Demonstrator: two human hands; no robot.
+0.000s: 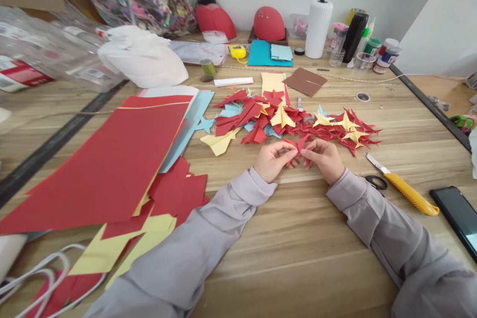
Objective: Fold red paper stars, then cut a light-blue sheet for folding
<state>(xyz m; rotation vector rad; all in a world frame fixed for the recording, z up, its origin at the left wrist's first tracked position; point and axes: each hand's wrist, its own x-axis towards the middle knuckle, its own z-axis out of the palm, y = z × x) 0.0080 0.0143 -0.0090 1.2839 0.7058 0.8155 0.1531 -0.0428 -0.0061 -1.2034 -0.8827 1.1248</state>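
Observation:
Between my two hands is a small red folded paper star (300, 143), held just above the wooden table (298, 238). My left hand (275, 158) pinches its left side between thumb and fingers. On the right side, my right hand (324, 158) grips it the same way, and the fingertips hide part of it. Just beyond lies a pile of folded red, yellow and blue paper pieces (257, 117). To its right are several red and yellow paper stars (348, 126). A pale yellow folded piece (219, 143) rests left of my left hand.
Large red paper sheets (108, 159) and offcuts (179, 189) cover the left side. At right lie a yellow-handled utility knife (404, 186), black-handled scissors (376, 182) and a phone (456, 216). Along the back stand a white paper roll (319, 29) and paint jars (386, 57).

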